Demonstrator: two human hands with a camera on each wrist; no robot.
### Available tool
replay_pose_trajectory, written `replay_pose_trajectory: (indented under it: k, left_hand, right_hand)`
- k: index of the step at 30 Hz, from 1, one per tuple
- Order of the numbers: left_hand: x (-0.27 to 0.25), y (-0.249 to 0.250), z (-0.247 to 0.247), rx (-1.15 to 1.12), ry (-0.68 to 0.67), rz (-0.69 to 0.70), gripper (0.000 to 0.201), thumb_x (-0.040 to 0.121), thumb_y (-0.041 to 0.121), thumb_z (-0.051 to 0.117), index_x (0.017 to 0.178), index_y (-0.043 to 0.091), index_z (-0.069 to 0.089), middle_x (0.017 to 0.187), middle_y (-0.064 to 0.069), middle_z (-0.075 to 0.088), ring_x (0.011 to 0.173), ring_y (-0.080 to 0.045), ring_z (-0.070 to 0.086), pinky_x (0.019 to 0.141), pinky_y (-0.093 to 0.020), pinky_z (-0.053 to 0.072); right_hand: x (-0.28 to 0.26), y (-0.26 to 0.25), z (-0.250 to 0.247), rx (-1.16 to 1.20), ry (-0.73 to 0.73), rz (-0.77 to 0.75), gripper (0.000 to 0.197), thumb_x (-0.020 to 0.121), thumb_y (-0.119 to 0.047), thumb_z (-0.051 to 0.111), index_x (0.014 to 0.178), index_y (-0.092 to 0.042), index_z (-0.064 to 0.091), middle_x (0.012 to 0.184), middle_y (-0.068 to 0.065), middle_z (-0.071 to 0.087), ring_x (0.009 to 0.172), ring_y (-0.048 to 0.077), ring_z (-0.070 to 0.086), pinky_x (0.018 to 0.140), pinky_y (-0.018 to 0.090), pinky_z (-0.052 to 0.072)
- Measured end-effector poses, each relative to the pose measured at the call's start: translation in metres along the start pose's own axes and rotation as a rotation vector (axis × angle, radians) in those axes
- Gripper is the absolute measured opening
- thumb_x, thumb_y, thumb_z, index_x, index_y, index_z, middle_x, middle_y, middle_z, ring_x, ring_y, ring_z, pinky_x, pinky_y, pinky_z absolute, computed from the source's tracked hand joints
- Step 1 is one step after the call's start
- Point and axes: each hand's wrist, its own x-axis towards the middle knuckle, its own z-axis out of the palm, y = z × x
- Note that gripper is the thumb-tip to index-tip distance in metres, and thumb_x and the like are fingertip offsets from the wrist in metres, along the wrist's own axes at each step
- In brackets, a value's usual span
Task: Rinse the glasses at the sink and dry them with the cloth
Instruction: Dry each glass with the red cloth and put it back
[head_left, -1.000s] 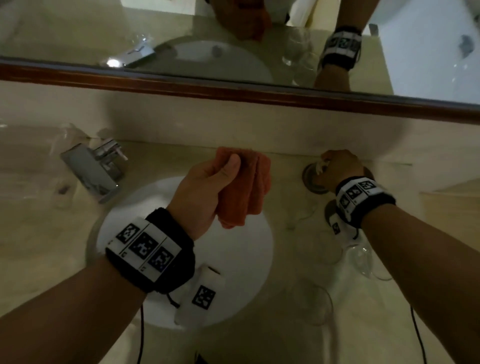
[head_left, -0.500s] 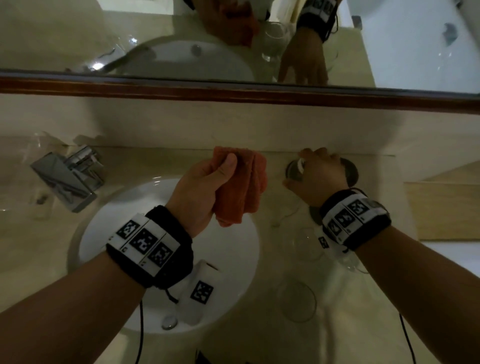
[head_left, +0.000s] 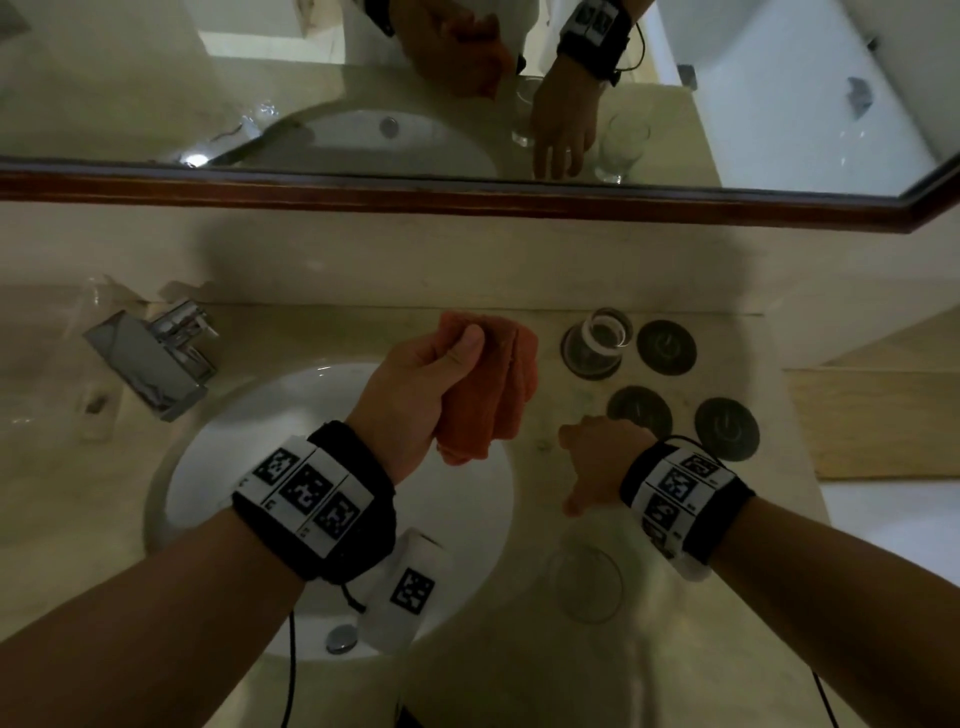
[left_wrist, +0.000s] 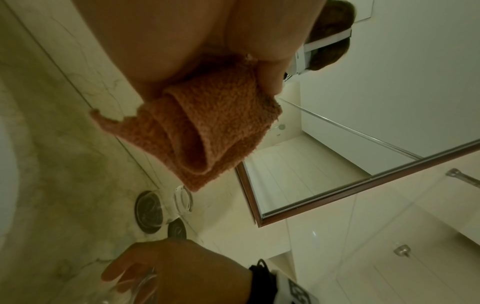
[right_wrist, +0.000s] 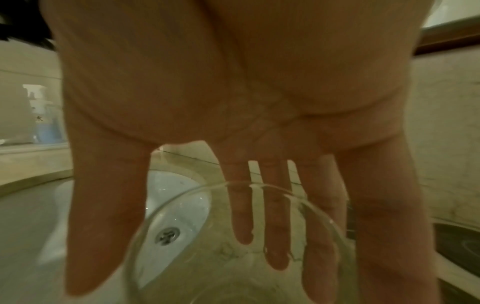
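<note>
My left hand grips a folded orange cloth over the back of the white sink; the cloth hangs from the fist. My right hand hovers over the counter right of the sink. Its straight, spread fingers reach down around the rim of a clear glass, thumb on one side, fingers on the other. I cannot tell if they touch it. One clear glass shows near the front. An upturned glass stands on a dark coaster at the back.
Three bare dark coasters lie on the marble counter at the right. A chrome faucet stands left of the sink. A wood-framed mirror runs along the wall. A blue bottle stands at the far left.
My right hand let go of the upturned glass on the back coaster and drew back toward me, down over another glass. The left hand still holds the cloth.
</note>
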Motion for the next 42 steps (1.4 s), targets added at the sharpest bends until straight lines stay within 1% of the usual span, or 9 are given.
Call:
replay_pose_trajectory:
  k: [8, 17, 22, 28, 31, 33, 36, 39, 42]
  left_hand:
    - [0.000, -0.002, -0.001, 0.015, 0.010, -0.024, 0.057, 0.080, 0.048, 0.066, 0.116, 0.004, 0.069, 0.102, -0.024, 0.073, 0.078, -0.031, 0.073, 0.054, -0.034, 0.056]
    - [-0.005, 0.011, -0.018, -0.042, 0.042, 0.026, 0.047, 0.088, 0.044, 0.053, 0.115, 0.009, 0.069, 0.106, -0.018, 0.074, 0.084, -0.031, 0.073, 0.058, -0.038, 0.058]
    - [-0.022, 0.017, -0.034, -0.095, 0.118, 0.111, 0.044, 0.088, 0.049, 0.056, 0.109, 0.015, 0.075, 0.110, -0.020, 0.073, 0.097, -0.043, 0.069, 0.090, -0.072, 0.048]
    - [-0.055, 0.030, -0.055, -0.148, 0.064, 0.183, 0.048, 0.090, 0.054, 0.051, 0.114, 0.019, 0.074, 0.100, -0.022, 0.072, 0.097, -0.055, 0.056, 0.082, -0.089, 0.021]
    - [-0.069, 0.034, -0.069, -0.174, 0.035, 0.203, 0.059, 0.095, 0.057, 0.046, 0.128, 0.012, 0.063, 0.114, -0.044, 0.056, 0.089, -0.077, 0.047, 0.068, -0.091, 0.023]
    - [-0.078, 0.036, -0.077, -0.194, 0.011, 0.214, 0.058, 0.100, 0.053, 0.033, 0.132, 0.012, 0.059, 0.121, -0.044, 0.053, 0.095, -0.076, 0.047, 0.070, -0.093, 0.024]
    - [-0.094, 0.040, -0.086, -0.193, 0.041, 0.285, 0.062, 0.102, 0.050, 0.023, 0.138, 0.010, 0.054, 0.128, -0.035, 0.055, 0.112, -0.064, 0.051, 0.090, -0.086, 0.031]
    - [-0.106, 0.040, -0.104, -0.240, 0.040, 0.375, 0.071, 0.103, 0.046, 0.025, 0.141, -0.013, 0.040, 0.132, -0.039, 0.050, 0.127, -0.048, 0.047, 0.112, -0.060, 0.034]
    - [-0.115, 0.042, -0.118, -0.247, -0.046, 0.438, 0.076, 0.109, 0.037, 0.013, 0.114, -0.034, 0.041, 0.109, -0.033, 0.063, 0.129, -0.046, 0.045, 0.121, -0.047, 0.024]
  right_hand:
    - [0.008, -0.003, -0.002, 0.016, 0.057, -0.025, 0.074, 0.075, -0.051, 0.081, 0.132, -0.016, 0.051, 0.123, 0.009, 0.056, 0.110, 0.032, 0.061, 0.091, 0.043, 0.056]
    - [-0.021, -0.012, -0.045, 0.671, 0.543, -0.218, 0.079, 0.065, -0.046, 0.087, 0.130, -0.023, 0.047, 0.128, 0.003, 0.047, 0.110, 0.021, 0.057, 0.089, 0.035, 0.054]
    - [-0.044, -0.036, -0.061, 1.019, 0.676, -0.430, 0.080, 0.060, -0.044, 0.082, 0.129, -0.025, 0.046, 0.119, -0.010, 0.058, 0.105, 0.005, 0.061, 0.078, 0.019, 0.050]
    - [-0.059, -0.073, -0.072, 1.256, 0.883, -0.583, 0.076, 0.067, -0.012, 0.091, 0.130, -0.017, 0.050, 0.116, -0.001, 0.066, 0.100, 0.011, 0.067, 0.085, 0.025, 0.057]
    - [-0.074, -0.092, -0.080, 1.378, 0.920, -0.676, 0.078, 0.059, -0.023, 0.090, 0.127, -0.017, 0.052, 0.116, -0.002, 0.066, 0.101, 0.012, 0.068, 0.085, 0.032, 0.061]
    - [-0.084, -0.105, -0.083, 1.389, 0.932, -0.733, 0.077, 0.057, -0.032, 0.088, 0.124, -0.017, 0.054, 0.118, 0.000, 0.065, 0.102, 0.015, 0.070, 0.082, 0.031, 0.061]
    - [-0.096, -0.122, -0.087, 1.363, 0.938, -0.774, 0.075, 0.057, -0.034, 0.088, 0.122, -0.014, 0.056, 0.116, 0.003, 0.066, 0.099, 0.017, 0.072, 0.079, 0.026, 0.059]
    - [-0.108, -0.130, -0.092, 1.385, 0.958, -0.800, 0.077, 0.055, -0.034, 0.087, 0.123, -0.013, 0.057, 0.115, 0.002, 0.069, 0.097, 0.012, 0.072, 0.079, 0.023, 0.058]
    - [-0.120, -0.139, -0.097, 1.380, 0.943, -0.880, 0.077, 0.058, -0.031, 0.087, 0.125, -0.012, 0.057, 0.116, 0.005, 0.070, 0.100, 0.017, 0.073, 0.081, 0.026, 0.058]
